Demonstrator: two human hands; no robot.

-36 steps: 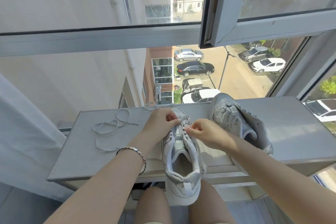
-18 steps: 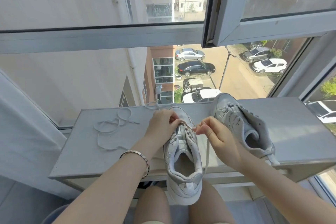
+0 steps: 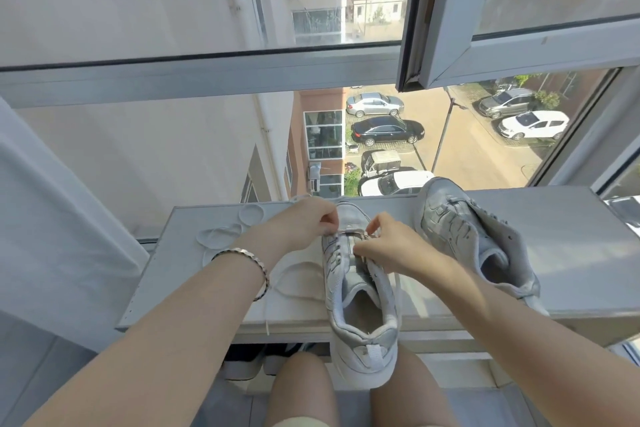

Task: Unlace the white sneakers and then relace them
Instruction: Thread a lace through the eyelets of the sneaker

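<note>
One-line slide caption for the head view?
Left hand and right hand pinch the lace at the front eyelets of a white sneaker on a ledge; second sneaker alongside.

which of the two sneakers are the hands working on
The middle sneaker: left hand and right hand pinch its lace. The right sneaker has no hand on it.

Single head-worn view (wide-angle, straight edges bowed), facing forward and down: left hand (image 3: 304, 222) and right hand (image 3: 391, 248) close below, ledge (image 3: 571, 253) under them, window (image 3: 207, 78) and street (image 3: 467, 152) beyond.

both hands (image 3: 304, 222) (image 3: 391, 246) pinch lace (image 3: 349, 231) over near sneaker (image 3: 360, 305); second sneaker (image 3: 464, 232) on sill (image 3: 571, 253).
</note>
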